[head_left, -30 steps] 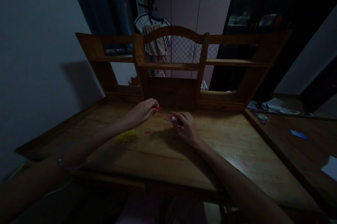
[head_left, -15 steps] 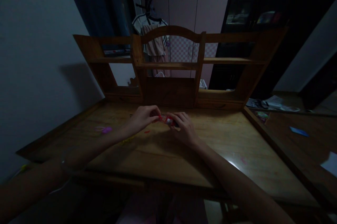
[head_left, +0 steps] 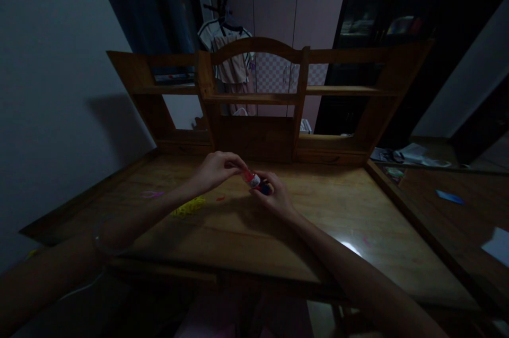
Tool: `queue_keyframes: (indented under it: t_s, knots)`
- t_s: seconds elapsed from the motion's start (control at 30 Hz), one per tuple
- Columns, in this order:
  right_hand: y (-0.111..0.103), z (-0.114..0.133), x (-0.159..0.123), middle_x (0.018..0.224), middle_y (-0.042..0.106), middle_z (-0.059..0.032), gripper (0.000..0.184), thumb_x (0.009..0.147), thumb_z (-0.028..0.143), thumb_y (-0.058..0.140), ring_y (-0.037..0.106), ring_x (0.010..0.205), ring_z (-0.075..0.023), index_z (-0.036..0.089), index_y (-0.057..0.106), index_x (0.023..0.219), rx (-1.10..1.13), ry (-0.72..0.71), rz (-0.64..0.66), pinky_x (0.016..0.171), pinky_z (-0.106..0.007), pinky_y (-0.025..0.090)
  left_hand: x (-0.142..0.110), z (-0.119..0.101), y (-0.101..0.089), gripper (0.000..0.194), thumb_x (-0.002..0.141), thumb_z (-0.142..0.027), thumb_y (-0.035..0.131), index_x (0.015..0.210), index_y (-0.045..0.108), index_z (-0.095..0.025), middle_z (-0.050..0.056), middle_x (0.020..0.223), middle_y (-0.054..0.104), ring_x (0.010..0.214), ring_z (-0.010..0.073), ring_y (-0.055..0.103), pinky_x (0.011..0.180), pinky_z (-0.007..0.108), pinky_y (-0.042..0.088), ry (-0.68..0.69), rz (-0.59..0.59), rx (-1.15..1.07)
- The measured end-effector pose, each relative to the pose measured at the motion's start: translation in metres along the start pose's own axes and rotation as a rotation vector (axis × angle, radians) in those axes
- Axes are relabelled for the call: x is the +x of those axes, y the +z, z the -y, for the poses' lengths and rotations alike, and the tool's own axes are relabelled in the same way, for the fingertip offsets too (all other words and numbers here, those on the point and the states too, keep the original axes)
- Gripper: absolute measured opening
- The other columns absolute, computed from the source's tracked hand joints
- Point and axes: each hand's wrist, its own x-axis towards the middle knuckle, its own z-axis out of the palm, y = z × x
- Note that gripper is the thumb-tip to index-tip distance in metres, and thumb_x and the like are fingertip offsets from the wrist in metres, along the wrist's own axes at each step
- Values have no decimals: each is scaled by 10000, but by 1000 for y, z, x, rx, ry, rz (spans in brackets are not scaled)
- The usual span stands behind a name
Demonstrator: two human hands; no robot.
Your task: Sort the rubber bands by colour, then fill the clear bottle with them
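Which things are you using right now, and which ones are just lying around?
In use:
- bottle, in the right hand, left hand at its end
- red bit, maybe: it matches the bottle's red

Just lying about, it seems:
- yellow pile
- pink loop
- blue card
- white paper

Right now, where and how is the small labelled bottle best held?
I'd close the grip around the lower body of the small labelled bottle, coming from the right, as the right hand does. It's tilted, red upper end toward the left hand, so this should leave that end accessible.
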Motion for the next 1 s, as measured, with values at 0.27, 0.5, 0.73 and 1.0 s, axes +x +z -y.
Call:
queue_keyframes:
  t_s: [0.27, 0.5, 0.73, 1.0]
  knots:
    - [2, 1, -1, 1104, 636, -64, 403, 787, 288, 690, 578, 1009, -232, 238, 603, 1177, -21, -22, 17, 879, -371, 465, 1, 1, 9, 141, 768, -296, 659, 855, 616, -193, 16, 866, 652, 795, 169, 644, 727, 282, 525, 23, -67, -13]
    - [1, 0, 1, 1094, 654, -56, 402, 787, 326, 682, 605, 956, -214, 226, 596, 1167, 19, 35, -46, 855, -351, 482, 8, 15, 3, 151, 853, -279, 533, 966, 598, -203, 31, 951, 591, 873, 170, 587, 800, 300, 466, 112, -295, 196]
    - [-9, -22, 11, 989, 667, -42, 358, 772, 413, 673, 612, 904, -203, 203, 617, 1056, 234, 261, -305, 797, -322, 483, -16, 112, 0, 325, 640, -409, 731, 854, 640, -181, 24, 795, 654, 735, 187, 607, 617, 241, 421, -268, 458, 322]
    - [-9, -53, 13, 831, 632, -16, 351, 671, 433, 717, 570, 711, -164, 172, 643, 895, 539, 600, -535, 634, -271, 465, -39, 126, 18, 196, 854, -353, 526, 842, 611, -176, 57, 858, 604, 816, 202, 555, 725, 285, 399, -2, 445, 300]
